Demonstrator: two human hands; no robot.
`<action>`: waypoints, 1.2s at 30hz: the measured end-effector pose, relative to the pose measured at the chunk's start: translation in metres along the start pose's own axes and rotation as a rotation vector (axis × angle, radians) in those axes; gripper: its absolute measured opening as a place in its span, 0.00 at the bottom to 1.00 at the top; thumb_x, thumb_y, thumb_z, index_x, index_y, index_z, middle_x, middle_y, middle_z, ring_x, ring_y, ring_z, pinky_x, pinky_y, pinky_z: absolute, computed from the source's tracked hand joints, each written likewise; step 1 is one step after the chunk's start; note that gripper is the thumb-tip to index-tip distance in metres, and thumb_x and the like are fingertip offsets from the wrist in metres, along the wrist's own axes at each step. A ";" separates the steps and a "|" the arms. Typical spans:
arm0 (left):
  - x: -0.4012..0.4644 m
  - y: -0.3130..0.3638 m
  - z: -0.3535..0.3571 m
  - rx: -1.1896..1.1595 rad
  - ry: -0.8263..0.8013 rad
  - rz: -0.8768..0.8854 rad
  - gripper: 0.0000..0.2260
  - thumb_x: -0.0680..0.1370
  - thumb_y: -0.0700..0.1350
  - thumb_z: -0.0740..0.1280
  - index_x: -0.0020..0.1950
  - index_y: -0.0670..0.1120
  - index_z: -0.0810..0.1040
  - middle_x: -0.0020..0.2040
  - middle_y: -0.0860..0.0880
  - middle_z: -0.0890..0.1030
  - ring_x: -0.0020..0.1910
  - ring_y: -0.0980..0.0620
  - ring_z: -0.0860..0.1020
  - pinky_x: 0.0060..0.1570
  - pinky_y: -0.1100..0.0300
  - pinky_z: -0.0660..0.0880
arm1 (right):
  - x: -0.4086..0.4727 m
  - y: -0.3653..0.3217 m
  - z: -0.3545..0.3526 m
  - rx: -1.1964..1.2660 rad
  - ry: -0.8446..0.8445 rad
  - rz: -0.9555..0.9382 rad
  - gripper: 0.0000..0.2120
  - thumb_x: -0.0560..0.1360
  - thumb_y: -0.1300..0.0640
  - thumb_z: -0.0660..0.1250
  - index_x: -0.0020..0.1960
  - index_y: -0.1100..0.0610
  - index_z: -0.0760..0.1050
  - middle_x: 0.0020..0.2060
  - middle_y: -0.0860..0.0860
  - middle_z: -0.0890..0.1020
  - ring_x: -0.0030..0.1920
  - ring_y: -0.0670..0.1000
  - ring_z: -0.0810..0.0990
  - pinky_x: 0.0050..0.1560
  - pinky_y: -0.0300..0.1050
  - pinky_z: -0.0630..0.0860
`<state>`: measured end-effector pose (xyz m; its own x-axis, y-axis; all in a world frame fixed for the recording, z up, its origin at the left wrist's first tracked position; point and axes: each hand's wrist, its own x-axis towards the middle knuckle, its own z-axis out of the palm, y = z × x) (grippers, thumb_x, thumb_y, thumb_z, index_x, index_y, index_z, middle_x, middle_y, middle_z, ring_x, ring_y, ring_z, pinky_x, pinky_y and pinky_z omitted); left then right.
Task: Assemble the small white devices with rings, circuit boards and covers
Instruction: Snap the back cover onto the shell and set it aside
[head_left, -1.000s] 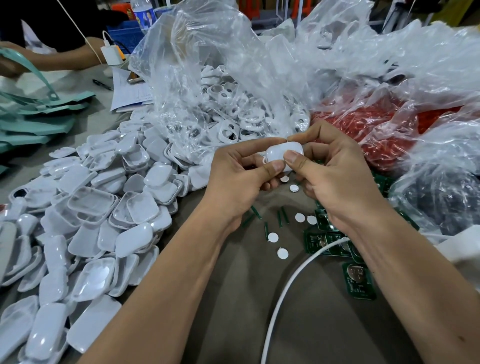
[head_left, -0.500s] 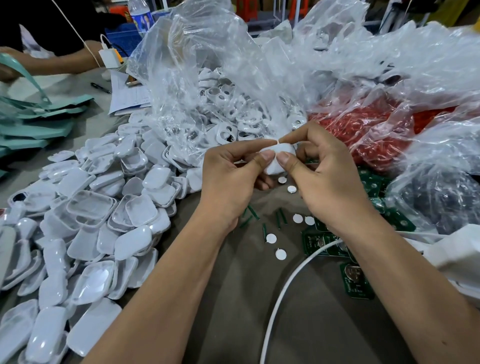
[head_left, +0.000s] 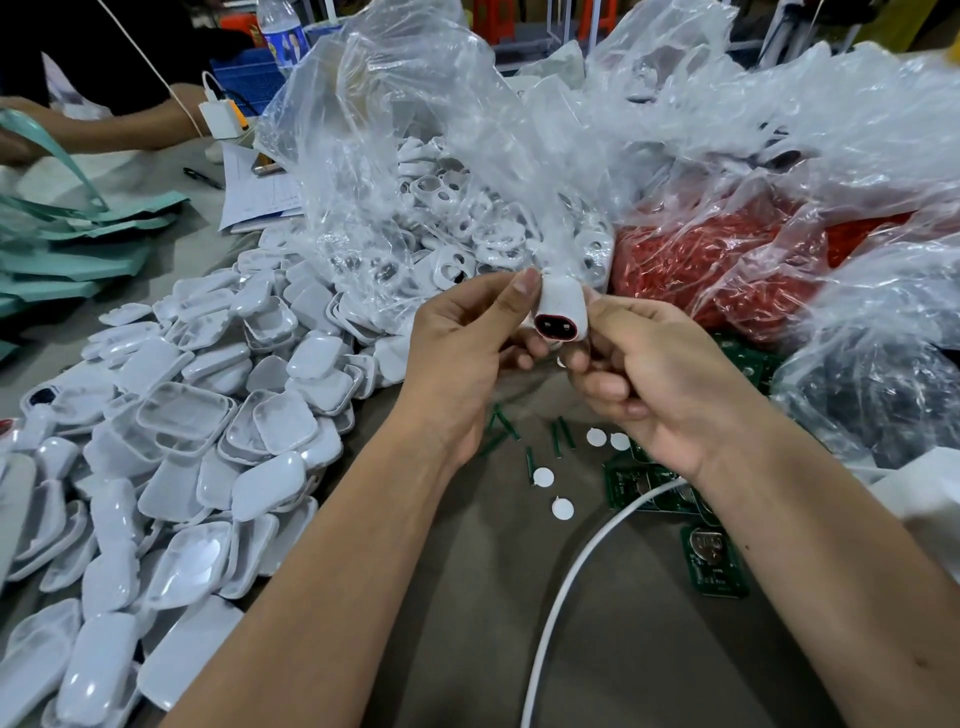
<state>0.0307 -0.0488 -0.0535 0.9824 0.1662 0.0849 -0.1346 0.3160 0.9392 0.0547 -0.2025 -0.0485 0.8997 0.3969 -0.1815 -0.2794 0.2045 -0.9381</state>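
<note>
Both hands up over the middle of the counter (head_left: 467, 649), pinching one small white device (head_left: 562, 306) between them. Left hand (head_left: 462, 358): thumb tip on the device's upper left side, other fingers curled under it. Right hand (head_left: 660, 384): fingers wrapped round the right side and below, so each grip is closed on the same piece. The device's end faces the viewer: a dark oval opening with a red ring seated around it and two pale spots inside.

Handling guess: hard glossy plastic shell, light, stiff, probably slick, so hold it by the flat sides as now and keep off the open ring end, where a push could unseat the ring.

Pile of white covers (head_left: 208, 415) spreads over the left side of the counter. Clear bag of white ring-holed shells (head_left: 457, 228) at the far edge, bag of red rings (head_left: 727, 249) just right of it. Green circuit boards (head_left: 714, 564) on the right side, near the right wrist; white round discs (head_left: 543, 475) and short green strips (head_left: 563, 434) lie below the hands. White cable (head_left: 571, 582) runs to the near edge. Another person's arm at the far left corner.
</note>
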 end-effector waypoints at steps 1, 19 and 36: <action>0.000 0.000 0.000 0.010 0.015 -0.006 0.09 0.80 0.43 0.70 0.41 0.46 0.84 0.35 0.45 0.82 0.30 0.52 0.75 0.30 0.65 0.72 | 0.000 0.001 0.001 -0.080 0.065 -0.048 0.17 0.87 0.52 0.60 0.53 0.66 0.78 0.33 0.56 0.78 0.23 0.46 0.67 0.18 0.35 0.57; -0.001 -0.001 0.000 -0.036 -0.003 -0.115 0.11 0.78 0.45 0.71 0.42 0.38 0.80 0.40 0.42 0.84 0.38 0.47 0.82 0.41 0.56 0.82 | 0.000 0.005 0.009 -0.183 0.157 -0.354 0.16 0.84 0.54 0.66 0.40 0.60 0.78 0.27 0.52 0.78 0.23 0.44 0.71 0.20 0.36 0.62; -0.001 -0.002 0.006 0.046 0.045 -0.065 0.20 0.82 0.45 0.69 0.47 0.27 0.73 0.34 0.38 0.76 0.25 0.47 0.72 0.31 0.57 0.73 | -0.003 0.006 0.017 -0.035 0.095 -0.192 0.14 0.87 0.53 0.60 0.48 0.57 0.80 0.34 0.60 0.82 0.28 0.53 0.76 0.21 0.39 0.65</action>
<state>0.0309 -0.0553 -0.0539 0.9820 0.1887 0.0097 -0.0642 0.2846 0.9565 0.0448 -0.1871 -0.0487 0.9633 0.2673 -0.0237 -0.0893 0.2361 -0.9676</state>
